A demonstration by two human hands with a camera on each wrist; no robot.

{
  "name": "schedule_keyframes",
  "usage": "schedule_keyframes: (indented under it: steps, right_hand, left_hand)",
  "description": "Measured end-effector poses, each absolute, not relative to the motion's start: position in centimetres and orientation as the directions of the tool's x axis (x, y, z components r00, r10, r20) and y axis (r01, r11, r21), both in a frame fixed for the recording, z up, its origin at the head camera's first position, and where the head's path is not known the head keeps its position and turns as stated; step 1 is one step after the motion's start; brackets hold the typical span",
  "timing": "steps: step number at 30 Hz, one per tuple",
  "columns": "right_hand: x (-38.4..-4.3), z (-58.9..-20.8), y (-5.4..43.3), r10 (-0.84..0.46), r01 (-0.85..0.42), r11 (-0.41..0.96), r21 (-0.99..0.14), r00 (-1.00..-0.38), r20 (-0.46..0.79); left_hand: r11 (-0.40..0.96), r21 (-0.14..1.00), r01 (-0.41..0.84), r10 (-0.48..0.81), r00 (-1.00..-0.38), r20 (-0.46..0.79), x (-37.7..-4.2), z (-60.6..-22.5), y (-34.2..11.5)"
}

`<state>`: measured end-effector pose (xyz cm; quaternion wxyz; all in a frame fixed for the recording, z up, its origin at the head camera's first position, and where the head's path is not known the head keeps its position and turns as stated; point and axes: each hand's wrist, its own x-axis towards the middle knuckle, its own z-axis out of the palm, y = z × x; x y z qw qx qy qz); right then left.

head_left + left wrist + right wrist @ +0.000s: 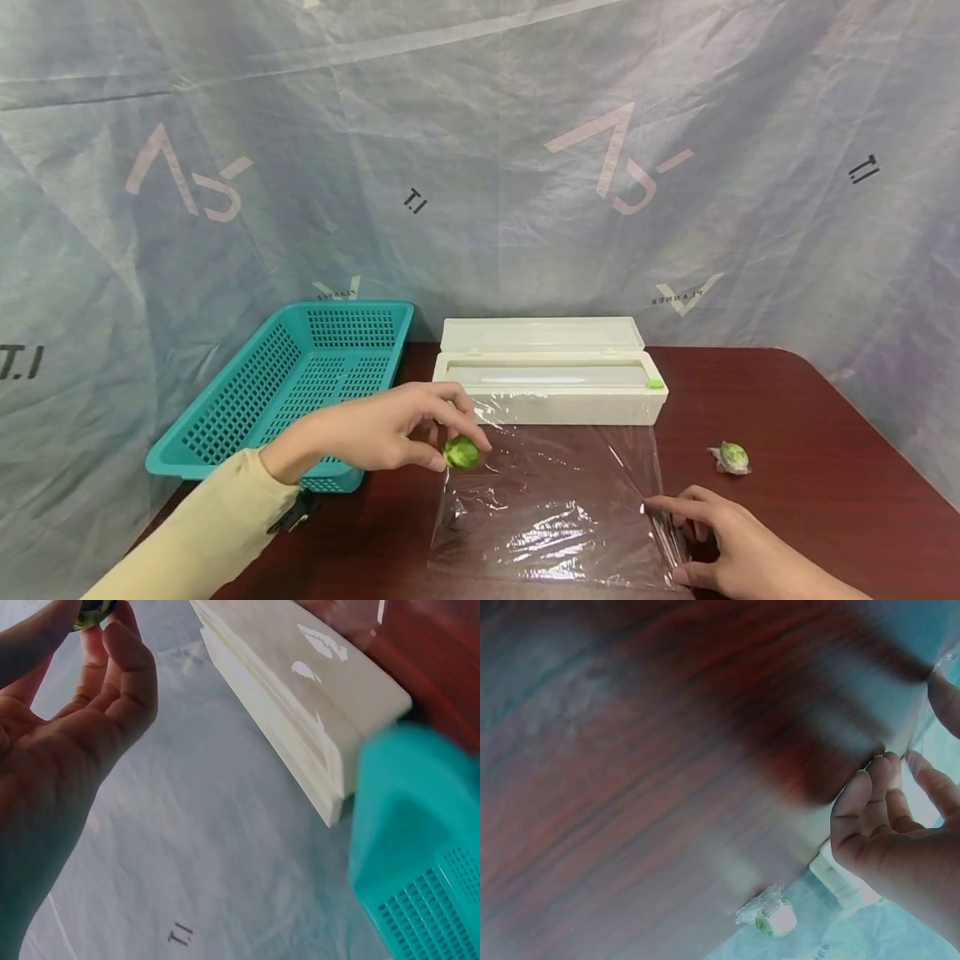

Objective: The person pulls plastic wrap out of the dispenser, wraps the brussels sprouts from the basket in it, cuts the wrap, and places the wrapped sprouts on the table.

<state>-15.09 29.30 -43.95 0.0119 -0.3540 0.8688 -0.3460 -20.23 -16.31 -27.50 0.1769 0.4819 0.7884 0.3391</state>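
A green Brussels sprout point(461, 452) is pinched between the thumb and fingers of my left hand point(397, 425), above the left part of a clear sheet of cling film point(540, 500). The left wrist view shows only the sprout's edge point(93, 616) at the top. From the white dispenser box point(551, 407), its lid raised, the film stretches forward over the table. My right hand point(720, 533) touches the film's creased right edge, index finger and thumb spread apart. In the right wrist view, other fingers point(853, 799) bend near the tabletop.
A film-wrapped sprout point(731, 457) lies on the dark red table point(795, 433) beyond my right hand. To the left stands a teal perforated basket point(330, 375), partly behind my left forearm. A grey printed sheet point(480, 167) hangs behind the table.
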Motion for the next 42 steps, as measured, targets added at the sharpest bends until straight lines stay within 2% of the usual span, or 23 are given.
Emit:
schedule_keyframes:
  steps: [21,29,38,42]
  right_hand:
    - [-15.0,-43.4,29.5,-0.617,-0.563,0.535,-0.630,-0.770,0.165]
    - [-14.9,-42.8,29.2,-0.600,-0.469,0.562,-0.682,-0.798,0.055]
    - [-14.8,-42.5,29.2,-0.587,-0.436,0.575,-0.692,-0.810,0.023]
    - [-14.8,-42.6,29.2,-0.590,-0.464,0.576,-0.673,-0.805,0.051]
  left_hand:
    - [0.320,0.651,0.689,0.920,-0.389,-0.042,-19.7,-30.9,-9.6]
    - [0.309,0.592,0.744,0.938,-0.343,-0.058,-20.0,-33.0,-8.0]
    - [0.331,0.597,0.731,0.934,-0.345,-0.095,-20.5,-35.0,-6.4]
    - [0.342,0.591,0.730,0.931,-0.350,-0.106,-20.6,-35.6,-5.9]
